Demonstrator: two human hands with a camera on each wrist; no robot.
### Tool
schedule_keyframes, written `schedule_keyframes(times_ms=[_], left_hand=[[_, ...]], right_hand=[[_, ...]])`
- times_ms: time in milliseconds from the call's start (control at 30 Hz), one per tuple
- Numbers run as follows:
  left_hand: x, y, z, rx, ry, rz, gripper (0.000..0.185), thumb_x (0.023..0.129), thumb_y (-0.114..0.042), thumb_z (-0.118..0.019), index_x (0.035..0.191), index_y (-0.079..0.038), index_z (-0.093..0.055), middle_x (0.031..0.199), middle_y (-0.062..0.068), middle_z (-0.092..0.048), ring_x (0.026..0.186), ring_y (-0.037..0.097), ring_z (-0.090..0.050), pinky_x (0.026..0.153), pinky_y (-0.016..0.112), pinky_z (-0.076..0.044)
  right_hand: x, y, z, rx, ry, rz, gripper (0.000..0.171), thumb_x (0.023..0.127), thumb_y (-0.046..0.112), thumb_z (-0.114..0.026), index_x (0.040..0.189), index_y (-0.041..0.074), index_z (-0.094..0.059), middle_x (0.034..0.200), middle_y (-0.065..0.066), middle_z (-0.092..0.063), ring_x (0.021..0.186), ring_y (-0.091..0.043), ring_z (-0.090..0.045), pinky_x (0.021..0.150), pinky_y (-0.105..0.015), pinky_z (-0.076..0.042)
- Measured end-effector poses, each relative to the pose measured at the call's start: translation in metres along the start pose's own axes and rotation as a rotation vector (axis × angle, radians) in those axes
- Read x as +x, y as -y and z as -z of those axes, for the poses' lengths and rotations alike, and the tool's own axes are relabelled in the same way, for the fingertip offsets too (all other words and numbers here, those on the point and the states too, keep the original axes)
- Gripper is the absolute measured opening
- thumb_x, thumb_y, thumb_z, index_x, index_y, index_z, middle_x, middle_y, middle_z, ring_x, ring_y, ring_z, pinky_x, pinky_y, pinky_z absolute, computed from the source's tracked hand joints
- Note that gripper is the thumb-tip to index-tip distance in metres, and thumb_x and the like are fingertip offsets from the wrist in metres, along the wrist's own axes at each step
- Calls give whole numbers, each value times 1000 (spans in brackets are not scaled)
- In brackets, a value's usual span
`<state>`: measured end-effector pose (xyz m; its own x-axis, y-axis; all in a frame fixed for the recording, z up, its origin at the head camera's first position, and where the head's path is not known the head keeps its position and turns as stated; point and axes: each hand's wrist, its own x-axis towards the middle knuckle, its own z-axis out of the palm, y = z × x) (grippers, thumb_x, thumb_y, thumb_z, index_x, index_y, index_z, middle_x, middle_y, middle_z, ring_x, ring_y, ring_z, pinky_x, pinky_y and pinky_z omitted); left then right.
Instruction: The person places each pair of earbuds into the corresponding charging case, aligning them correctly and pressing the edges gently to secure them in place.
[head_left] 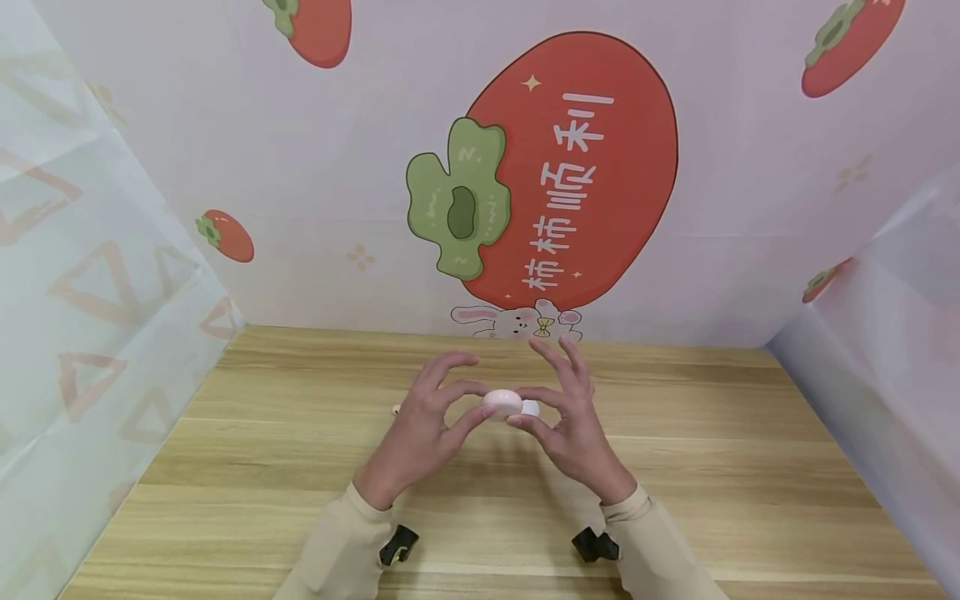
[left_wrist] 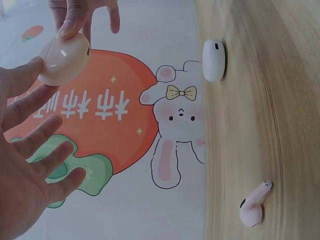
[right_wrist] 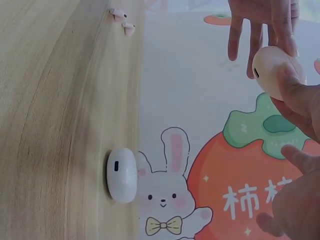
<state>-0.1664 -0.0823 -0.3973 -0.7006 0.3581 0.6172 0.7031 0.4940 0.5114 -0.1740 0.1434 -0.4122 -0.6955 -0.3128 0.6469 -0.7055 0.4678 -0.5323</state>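
Note:
A glossy pale pink earbud case [head_left: 502, 404] is held above the table between both hands, its lid down as far as I can see. My left hand [head_left: 422, 423] pinches its left side between thumb and index finger, the other fingers spread. From the right, my right hand [head_left: 576, 429] grips the same case with thumb and forefinger. Beyond it on the table lies a white earbud case [right_wrist: 121, 175], partly hidden behind my right fingers in the head view. Two pink earbuds [right_wrist: 118, 14] rest on the wood to the left, mostly covered by my left hand in the head view.
The wooden table [head_left: 262, 467] meets a patterned backdrop [head_left: 315, 250] at its far edge. Pale sheets [head_left: 97, 250] stand along the left and right sides. A black strap piece [head_left: 399, 544] sits at each wrist by the beige sleeves.

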Motion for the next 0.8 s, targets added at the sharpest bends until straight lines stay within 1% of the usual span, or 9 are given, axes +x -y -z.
schedule_keyframes(times_ms=[200,333,400,567,800], left_hand=[[-1,-1,0,-61,5,59,11,94,-20,-75,101,-12,-77,139,8,-54,134,26,-46,108,52,-41],[-1,-1,0,-84,8,88,11,94,-20,-75,100,-11,-78,140,8,-53,135,27,-45,108,53,-41],[-1,-1,-1,-90,6,99,10,94,-19,-75,99,-11,-78,140,7,-54,136,28,-44,107,55,-41],[-2,-1,-1,-91,6,130,10,96,-19,-73,97,-10,-77,139,7,-54,136,28,-44,107,57,-41],[-3,1,-3,-76,-7,156,15,99,-22,-68,94,-11,-78,136,7,-56,132,29,-48,104,53,-43]], right_hand=[[-1,1,0,58,39,-34,28,75,7,-89,101,6,-80,157,-17,-38,151,-38,-7,106,-79,-4],[-2,1,0,56,47,-47,28,75,7,-89,102,6,-80,158,-15,-38,150,-44,-8,104,-82,-3],[-2,1,0,54,50,-52,28,75,7,-89,102,6,-80,158,-14,-38,150,-44,-8,104,-83,-2],[-3,2,0,67,59,-69,28,75,7,-89,101,7,-80,159,-12,-38,152,-34,-5,104,-83,-1],[-3,3,0,101,70,-98,27,76,8,-89,102,9,-81,159,-11,-38,153,-31,-5,107,-80,-2]])
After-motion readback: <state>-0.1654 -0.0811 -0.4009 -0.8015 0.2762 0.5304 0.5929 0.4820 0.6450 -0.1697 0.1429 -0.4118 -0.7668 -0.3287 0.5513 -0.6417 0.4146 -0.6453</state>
